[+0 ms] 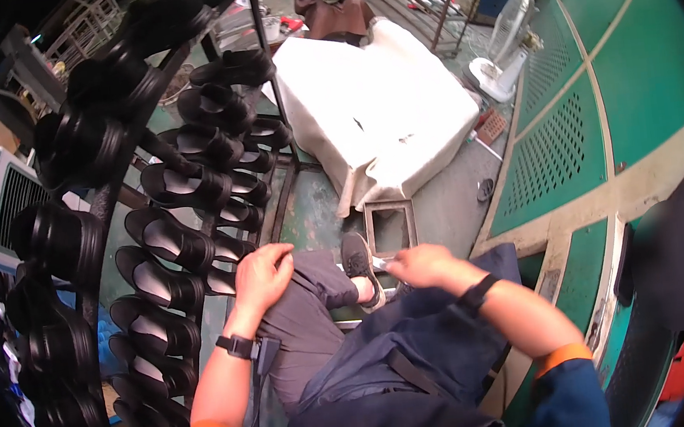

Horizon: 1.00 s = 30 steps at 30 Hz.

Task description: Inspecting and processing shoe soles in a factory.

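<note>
My left hand rests on my left knee, beside the rack of black shoes. Its fingers are loosely bent and a little apart, and nothing shows in them. My right hand is above my right leg, over the dark apron. Its fingers are closed around a small whitish piece that sticks out to the left, too small to name. Between my hands, my foot in a dark shoe is seen below.
Rows of black shoes fill a metal rack at left. Ahead stands a table under a white cloth, with a seated person in a brown apron behind it. Green panels line the right; a white fan stands there. A metal frame sits ahead.
</note>
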Each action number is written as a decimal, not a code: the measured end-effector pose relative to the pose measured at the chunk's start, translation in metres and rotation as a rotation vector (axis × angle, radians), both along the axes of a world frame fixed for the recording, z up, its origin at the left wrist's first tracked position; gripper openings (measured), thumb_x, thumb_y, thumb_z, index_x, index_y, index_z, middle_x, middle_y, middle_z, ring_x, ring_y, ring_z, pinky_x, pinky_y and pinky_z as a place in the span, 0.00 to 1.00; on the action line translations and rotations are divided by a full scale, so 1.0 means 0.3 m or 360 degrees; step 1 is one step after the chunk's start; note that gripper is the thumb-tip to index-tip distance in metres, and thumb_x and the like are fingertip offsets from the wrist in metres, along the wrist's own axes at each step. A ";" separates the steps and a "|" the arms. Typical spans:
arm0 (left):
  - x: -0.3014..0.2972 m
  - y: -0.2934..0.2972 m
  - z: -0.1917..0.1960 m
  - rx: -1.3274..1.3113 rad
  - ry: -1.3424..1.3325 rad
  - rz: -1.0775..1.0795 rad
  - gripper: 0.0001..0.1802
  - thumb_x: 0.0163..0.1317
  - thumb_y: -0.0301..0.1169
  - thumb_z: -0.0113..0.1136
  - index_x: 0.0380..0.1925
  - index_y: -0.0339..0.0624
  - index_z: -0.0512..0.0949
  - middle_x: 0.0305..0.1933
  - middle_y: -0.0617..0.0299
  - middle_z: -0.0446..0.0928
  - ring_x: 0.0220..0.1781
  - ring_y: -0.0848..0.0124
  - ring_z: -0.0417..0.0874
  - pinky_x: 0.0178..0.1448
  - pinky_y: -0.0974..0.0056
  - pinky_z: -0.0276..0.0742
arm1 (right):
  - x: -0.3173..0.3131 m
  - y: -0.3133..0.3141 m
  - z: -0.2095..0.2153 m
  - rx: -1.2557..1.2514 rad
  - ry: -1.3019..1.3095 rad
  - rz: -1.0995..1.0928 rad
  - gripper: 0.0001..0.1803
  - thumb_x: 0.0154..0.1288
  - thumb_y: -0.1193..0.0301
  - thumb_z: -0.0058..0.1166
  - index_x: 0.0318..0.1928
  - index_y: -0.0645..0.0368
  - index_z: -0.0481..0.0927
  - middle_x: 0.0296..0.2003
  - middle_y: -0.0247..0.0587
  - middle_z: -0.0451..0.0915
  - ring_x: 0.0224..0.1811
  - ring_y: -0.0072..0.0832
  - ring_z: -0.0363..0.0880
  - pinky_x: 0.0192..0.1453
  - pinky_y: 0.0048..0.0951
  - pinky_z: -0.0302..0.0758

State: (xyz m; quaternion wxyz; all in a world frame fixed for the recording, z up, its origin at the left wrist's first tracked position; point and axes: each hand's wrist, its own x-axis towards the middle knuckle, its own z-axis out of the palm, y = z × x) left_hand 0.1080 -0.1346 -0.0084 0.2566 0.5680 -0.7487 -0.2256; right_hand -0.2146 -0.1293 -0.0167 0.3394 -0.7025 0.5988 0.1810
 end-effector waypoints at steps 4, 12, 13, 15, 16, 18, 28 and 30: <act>0.040 0.065 -0.018 -0.0381 -0.0023 -0.0096 0.08 0.53 0.31 0.62 0.33 0.41 0.84 0.39 0.56 0.85 0.48 0.56 0.84 0.57 0.53 0.76 | 0.130 0.025 -0.166 0.0075 0.0427 0.0397 0.24 0.71 0.55 0.43 0.57 0.54 0.81 0.55 0.47 0.82 0.58 0.42 0.81 0.61 0.43 0.76; 0.036 0.042 -0.032 -0.0201 0.0028 -0.0002 0.07 0.53 0.31 0.62 0.31 0.42 0.84 0.36 0.58 0.85 0.44 0.58 0.85 0.54 0.55 0.76 | -0.262 -0.169 -0.271 0.0120 0.0672 -0.0051 0.17 0.61 0.65 0.52 0.45 0.60 0.87 0.47 0.48 0.86 0.52 0.38 0.85 0.51 0.43 0.81; 0.038 0.037 -0.030 -0.0209 0.0029 0.0012 0.07 0.53 0.31 0.62 0.31 0.42 0.84 0.36 0.58 0.85 0.44 0.58 0.85 0.54 0.55 0.76 | -0.355 -0.184 -0.268 0.0075 0.0694 -0.0135 0.17 0.60 0.64 0.54 0.42 0.62 0.87 0.43 0.48 0.87 0.47 0.38 0.87 0.47 0.43 0.81; 0.041 0.033 -0.031 -0.0208 0.0006 0.0001 0.08 0.53 0.32 0.62 0.31 0.42 0.84 0.36 0.58 0.85 0.43 0.58 0.84 0.54 0.55 0.76 | -0.527 -0.201 -0.247 0.0077 0.0468 -0.0225 0.15 0.59 0.64 0.58 0.37 0.64 0.87 0.30 0.47 0.86 0.29 0.37 0.84 0.33 0.42 0.78; 0.045 0.032 -0.033 -0.0222 0.0015 -0.0002 0.08 0.52 0.32 0.62 0.30 0.42 0.84 0.35 0.58 0.85 0.42 0.58 0.84 0.52 0.55 0.76 | -0.591 -0.214 -0.233 0.0001 0.0266 -0.0602 0.14 0.59 0.64 0.59 0.37 0.63 0.87 0.25 0.44 0.82 0.22 0.34 0.77 0.28 0.40 0.73; 0.049 0.018 -0.036 -0.0161 0.0026 -0.0019 0.08 0.52 0.32 0.62 0.30 0.42 0.84 0.35 0.58 0.85 0.42 0.58 0.84 0.52 0.55 0.76 | -0.675 -0.222 -0.204 -0.0188 -0.0067 -0.1135 0.10 0.62 0.68 0.57 0.37 0.62 0.86 0.17 0.35 0.73 0.13 0.25 0.65 0.16 0.34 0.59; 0.019 -0.048 -0.004 0.0153 -0.0129 -0.0090 0.08 0.51 0.31 0.60 0.30 0.42 0.83 0.34 0.56 0.84 0.40 0.55 0.83 0.48 0.54 0.76 | -0.538 -0.697 -0.326 -0.0085 -0.2161 -0.2522 0.12 0.77 0.64 0.43 0.52 0.54 0.75 0.17 0.20 0.57 0.14 0.14 0.50 0.15 0.21 0.46; 0.013 -0.059 0.002 0.0164 -0.0124 -0.0089 0.08 0.50 0.30 0.60 0.30 0.42 0.83 0.34 0.56 0.84 0.41 0.55 0.83 0.48 0.54 0.76 | -0.470 -0.781 -0.424 -0.0117 -0.2323 -0.2530 0.11 0.76 0.65 0.44 0.52 0.55 0.74 0.18 0.20 0.57 0.13 0.15 0.49 0.15 0.22 0.45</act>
